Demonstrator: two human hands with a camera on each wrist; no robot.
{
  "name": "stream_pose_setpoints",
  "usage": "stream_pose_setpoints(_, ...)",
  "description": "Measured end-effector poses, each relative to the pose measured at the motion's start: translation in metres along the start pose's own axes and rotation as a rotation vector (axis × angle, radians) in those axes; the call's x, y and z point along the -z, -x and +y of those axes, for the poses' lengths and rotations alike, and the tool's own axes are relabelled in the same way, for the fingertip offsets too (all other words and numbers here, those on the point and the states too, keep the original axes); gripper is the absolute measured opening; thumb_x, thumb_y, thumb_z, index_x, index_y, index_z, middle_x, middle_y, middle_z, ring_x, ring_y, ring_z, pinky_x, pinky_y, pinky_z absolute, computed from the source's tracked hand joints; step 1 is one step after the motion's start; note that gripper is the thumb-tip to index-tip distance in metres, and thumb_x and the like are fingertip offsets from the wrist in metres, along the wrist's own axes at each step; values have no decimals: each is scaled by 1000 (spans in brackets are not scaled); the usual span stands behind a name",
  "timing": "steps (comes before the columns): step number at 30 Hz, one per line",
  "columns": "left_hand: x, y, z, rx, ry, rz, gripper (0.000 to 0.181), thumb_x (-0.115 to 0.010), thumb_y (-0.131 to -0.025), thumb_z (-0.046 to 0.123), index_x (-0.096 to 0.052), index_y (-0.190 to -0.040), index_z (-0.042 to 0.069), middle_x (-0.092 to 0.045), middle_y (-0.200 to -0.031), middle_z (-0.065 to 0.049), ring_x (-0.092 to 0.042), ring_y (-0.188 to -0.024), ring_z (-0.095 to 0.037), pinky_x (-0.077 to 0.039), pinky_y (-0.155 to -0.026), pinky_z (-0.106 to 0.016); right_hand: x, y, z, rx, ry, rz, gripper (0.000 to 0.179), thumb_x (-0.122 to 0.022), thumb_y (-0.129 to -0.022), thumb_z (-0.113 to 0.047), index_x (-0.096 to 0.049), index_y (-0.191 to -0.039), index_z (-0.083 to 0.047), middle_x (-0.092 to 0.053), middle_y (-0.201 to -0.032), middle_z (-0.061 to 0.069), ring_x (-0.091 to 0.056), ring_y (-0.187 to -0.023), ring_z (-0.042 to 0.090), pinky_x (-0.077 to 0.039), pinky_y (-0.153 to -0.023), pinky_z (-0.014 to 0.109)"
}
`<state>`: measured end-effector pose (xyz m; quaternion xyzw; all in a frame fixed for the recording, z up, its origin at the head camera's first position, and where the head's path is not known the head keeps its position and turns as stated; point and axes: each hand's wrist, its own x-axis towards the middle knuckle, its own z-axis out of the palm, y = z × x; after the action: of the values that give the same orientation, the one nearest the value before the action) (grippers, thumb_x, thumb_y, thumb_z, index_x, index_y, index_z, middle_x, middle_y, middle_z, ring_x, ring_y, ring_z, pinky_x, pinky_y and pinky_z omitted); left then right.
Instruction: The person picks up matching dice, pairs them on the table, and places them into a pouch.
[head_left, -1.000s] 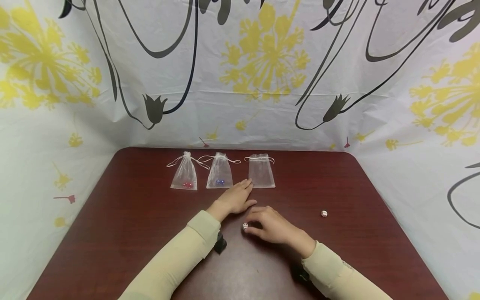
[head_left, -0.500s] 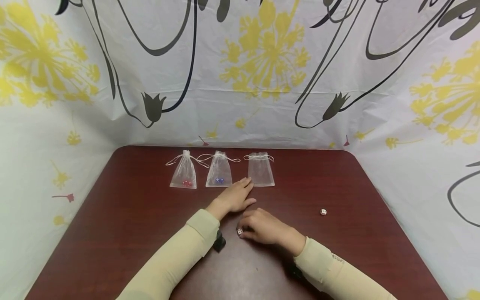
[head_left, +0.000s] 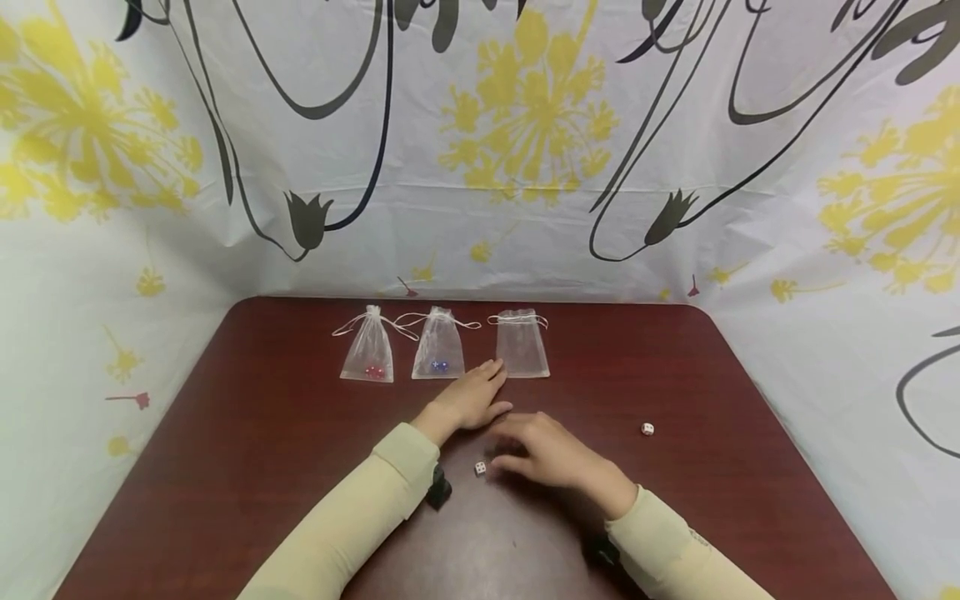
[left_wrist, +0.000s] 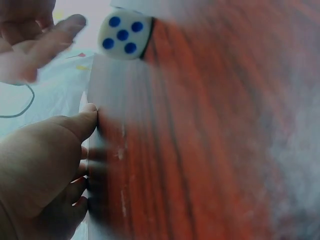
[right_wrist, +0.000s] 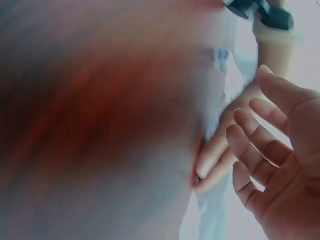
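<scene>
My left hand (head_left: 467, 398) rests on the table with its fingers extended, the fingertips right at the lower left corner of the right-hand sheer drawstring bag (head_left: 522, 350). A white die (head_left: 481, 469) lies on the table between my forearms; in the left wrist view the face of this die (left_wrist: 123, 35) shows blue pips. Just right of the die, my right hand (head_left: 551, 454) holds nothing. Its fingers look loosely bent and spread in the right wrist view. Another white die (head_left: 647, 429) lies farther right, away from both hands.
Two more sheer bags lie along the back: the left bag (head_left: 367, 346) holds red dice (head_left: 375, 372), the middle bag (head_left: 438, 337) blue dice (head_left: 439, 366). White cords trail from their necks. A patterned cloth (head_left: 480, 233) hangs around the dark red table (head_left: 285, 467).
My right hand moved the near die slightly left and toward me, then let go of it and drew back to the right. The left hand has stayed in place.
</scene>
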<state>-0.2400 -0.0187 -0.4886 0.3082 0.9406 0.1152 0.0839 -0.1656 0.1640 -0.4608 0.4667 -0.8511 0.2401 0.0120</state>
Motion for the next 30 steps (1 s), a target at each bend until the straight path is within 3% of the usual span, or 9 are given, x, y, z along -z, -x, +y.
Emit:
stream_pose_setpoints(6, 1, 1, 1, 0, 9, 16, 67, -51, -105, 44, -37, -155, 2, -26, -164, -16, -22, -152, -30, -22, -123, -40, 27, 17, 12, -75, -18, 140, 28, -81, -88, -16, -72, -111, -4, -72, -98, 6, -68, -82, 15, -57, -71, 34)
stream_pose_setpoints(11, 0, 1, 1, -1, 26, 22, 67, -51, -105, 44, -37, -155, 2, -27, -164, -17, -22, -152, -31, -22, -123, -40, 42, 27, 20, -106, -24, 247, 27, -83, -85, -13, -72, -109, -7, -71, -94, 1, -69, -81, 15, -58, -71, 33)
stream_pose_setpoints(19, -3, 0, 0, -17, 17, 23, 67, -50, -106, 44, -37, -155, 1, -27, -164, -18, -23, -152, -32, -22, -123, -40, 56, 46, 30, -174, -12, 291, 27, -83, -84, -10, -72, -109, -9, -70, -92, 0, -68, -81, 17, -59, -71, 42)
stream_pose_setpoints(30, -2, 0, -1, -24, 24, 24, 66, -49, -106, 44, -37, -155, 0, -26, -164, -18, -22, -152, -32, -20, -124, -39, 68, 82, 55, -238, 73, 351, 27, -84, -81, -5, -73, -105, -11, -68, -87, -2, -64, -77, 16, -55, -65, 40)
